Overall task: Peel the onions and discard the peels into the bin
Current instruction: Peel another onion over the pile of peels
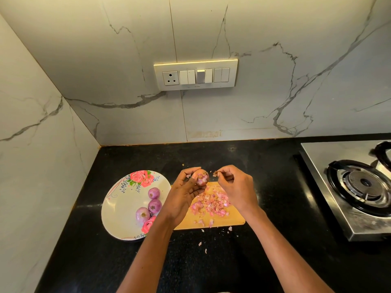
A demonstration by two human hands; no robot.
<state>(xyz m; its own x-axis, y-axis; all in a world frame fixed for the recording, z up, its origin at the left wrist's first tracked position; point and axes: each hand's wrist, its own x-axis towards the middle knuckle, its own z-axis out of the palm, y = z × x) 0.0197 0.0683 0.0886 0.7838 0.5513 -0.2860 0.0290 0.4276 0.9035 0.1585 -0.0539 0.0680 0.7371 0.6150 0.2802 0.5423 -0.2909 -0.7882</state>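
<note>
Onion [202, 177] skin is coming away at the centre of the frame: the left hand [186, 193] is cupping the small bulb with fingers and thumb curled round it, holding it above the far edge of the wooden cutting board [237, 220], while the right hand [234, 187], just beside it, is pinching a dry scrap of peel [215, 173] between its fingertips. The bulb is looking firm and light, and probably turning slick where the papery layer is gone, so a grip round its middle seems safest. The skin itself is looking thin and brittle, likely to tear into flakes, so it is best taken at a loose edge near the tip. A heap of pink peels [211, 203] is lying on the board below the hands, with stray bits scattered on the black desk [211, 261] toward the bottom of the frame; these light flakes will probably need gathering by the handful. Three peeled onions [152, 205] are sitting on the flowered plate [118, 208] at lower left, touching or nearly touching each other. A gas stove [359, 187] is standing at the right edge, well apart, and a switch panel [195, 74] is set in the marble wall above. No bin is showing anywhere. Nothing is standing between the hands and the board.
</note>
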